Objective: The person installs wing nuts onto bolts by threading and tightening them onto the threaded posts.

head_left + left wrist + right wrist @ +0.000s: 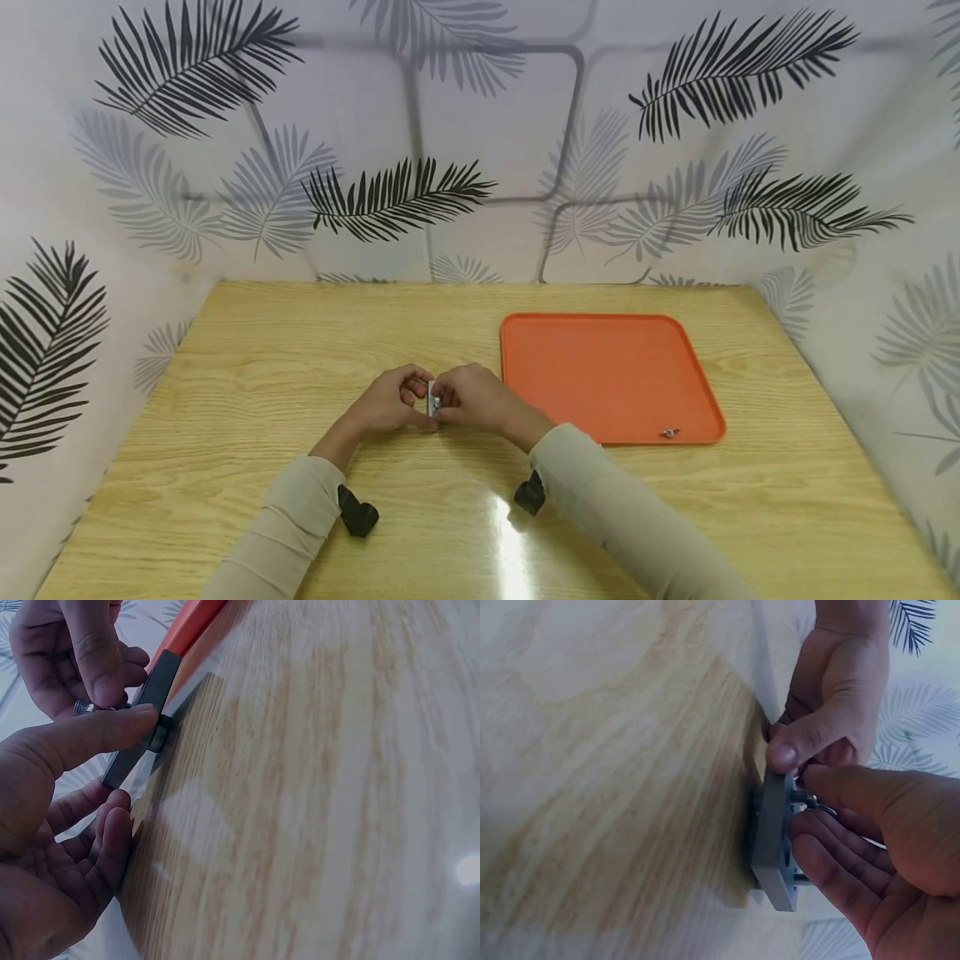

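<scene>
A small grey plate with bolts through it is held just above or on the table; the right wrist view shows a bolt end sticking out of its face. My left hand grips the plate by its edges, with the thumb along one side. My right hand curls its fingers and thumb round a small shiny piece, seemingly a wing nut, on another bolt. The fingertips partly hide that piece. In the left wrist view, a round bolt head shows on the plate's other side.
An orange tray lies to the right of the hands, on the wooden table. Near its front right corner is a small metal wing nut. A patterned cloth hangs behind the table.
</scene>
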`<action>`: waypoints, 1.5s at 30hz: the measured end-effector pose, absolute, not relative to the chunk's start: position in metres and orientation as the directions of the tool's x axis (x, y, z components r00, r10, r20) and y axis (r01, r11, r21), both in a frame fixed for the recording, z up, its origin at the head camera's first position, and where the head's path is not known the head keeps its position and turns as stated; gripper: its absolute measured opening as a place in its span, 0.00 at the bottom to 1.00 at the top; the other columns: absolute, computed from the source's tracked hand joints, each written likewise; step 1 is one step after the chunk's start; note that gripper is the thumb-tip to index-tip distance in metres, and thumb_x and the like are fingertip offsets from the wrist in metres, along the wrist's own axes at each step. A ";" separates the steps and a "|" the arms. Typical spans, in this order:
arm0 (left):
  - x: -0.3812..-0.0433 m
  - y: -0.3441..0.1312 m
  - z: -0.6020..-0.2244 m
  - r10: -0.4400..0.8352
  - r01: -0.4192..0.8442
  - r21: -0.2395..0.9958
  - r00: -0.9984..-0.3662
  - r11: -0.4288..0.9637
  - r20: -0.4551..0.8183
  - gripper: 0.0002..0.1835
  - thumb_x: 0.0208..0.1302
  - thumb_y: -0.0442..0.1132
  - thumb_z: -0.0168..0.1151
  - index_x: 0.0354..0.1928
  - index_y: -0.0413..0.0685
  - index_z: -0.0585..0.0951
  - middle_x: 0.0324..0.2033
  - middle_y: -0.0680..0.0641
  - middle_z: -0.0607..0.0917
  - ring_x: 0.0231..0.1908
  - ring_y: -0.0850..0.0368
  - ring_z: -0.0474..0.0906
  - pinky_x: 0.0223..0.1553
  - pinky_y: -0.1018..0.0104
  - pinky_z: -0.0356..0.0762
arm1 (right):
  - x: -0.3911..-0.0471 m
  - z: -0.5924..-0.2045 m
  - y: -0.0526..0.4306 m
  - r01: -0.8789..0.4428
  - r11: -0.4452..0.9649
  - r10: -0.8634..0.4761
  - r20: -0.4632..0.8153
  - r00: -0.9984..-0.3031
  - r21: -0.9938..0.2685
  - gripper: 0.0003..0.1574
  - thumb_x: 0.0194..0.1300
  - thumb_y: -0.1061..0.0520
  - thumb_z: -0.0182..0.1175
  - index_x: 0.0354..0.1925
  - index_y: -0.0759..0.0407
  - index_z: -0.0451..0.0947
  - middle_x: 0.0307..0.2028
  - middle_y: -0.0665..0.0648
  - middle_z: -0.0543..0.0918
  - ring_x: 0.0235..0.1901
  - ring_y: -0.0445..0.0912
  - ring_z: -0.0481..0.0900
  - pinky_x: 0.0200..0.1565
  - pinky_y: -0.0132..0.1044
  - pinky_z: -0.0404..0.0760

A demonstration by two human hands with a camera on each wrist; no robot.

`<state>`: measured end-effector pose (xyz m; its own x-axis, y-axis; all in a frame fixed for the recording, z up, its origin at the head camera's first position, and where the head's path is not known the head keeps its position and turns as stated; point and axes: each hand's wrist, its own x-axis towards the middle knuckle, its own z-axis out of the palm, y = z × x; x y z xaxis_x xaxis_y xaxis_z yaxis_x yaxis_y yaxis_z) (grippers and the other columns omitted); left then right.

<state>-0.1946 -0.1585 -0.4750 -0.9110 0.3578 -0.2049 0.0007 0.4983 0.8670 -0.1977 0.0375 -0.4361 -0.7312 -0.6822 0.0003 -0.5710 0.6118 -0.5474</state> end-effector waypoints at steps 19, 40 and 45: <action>-0.195 -0.155 -0.473 0.344 -0.019 0.865 -0.913 0.501 -0.219 0.32 0.47 0.35 0.79 0.55 0.42 0.76 0.41 0.45 0.77 0.35 0.54 0.67 0.40 0.64 0.70 | -0.195 -0.436 0.045 -0.427 0.639 -0.571 -0.023 -0.820 -0.640 0.05 0.60 0.58 0.71 0.30 0.58 0.84 0.28 0.53 0.88 0.28 0.39 0.83 0.32 0.26 0.80; -0.194 -0.155 -0.475 0.340 -0.023 0.862 -0.914 0.506 -0.224 0.33 0.48 0.34 0.79 0.57 0.40 0.75 0.43 0.43 0.77 0.35 0.55 0.67 0.39 0.64 0.69 | -0.188 -0.441 0.039 0.059 0.456 -0.411 -0.269 -0.871 -0.888 0.12 0.61 0.67 0.65 0.44 0.68 0.84 0.34 0.64 0.89 0.27 0.42 0.86 0.32 0.34 0.86; -0.195 -0.155 -0.476 0.338 -0.021 0.865 -0.915 0.501 -0.219 0.33 0.47 0.34 0.79 0.56 0.39 0.75 0.42 0.43 0.77 0.35 0.55 0.67 0.39 0.64 0.70 | -0.188 -0.441 0.039 0.087 0.446 -0.391 -0.281 -0.876 -0.891 0.07 0.62 0.66 0.65 0.39 0.68 0.84 0.32 0.64 0.89 0.28 0.44 0.88 0.32 0.35 0.86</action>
<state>-0.1951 -0.1550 -0.4762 -0.9152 0.3384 -0.2188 -0.0215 0.5011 0.8651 -0.1880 0.0393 -0.4413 -0.8764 -0.3910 -0.2813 0.0869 0.4461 -0.8908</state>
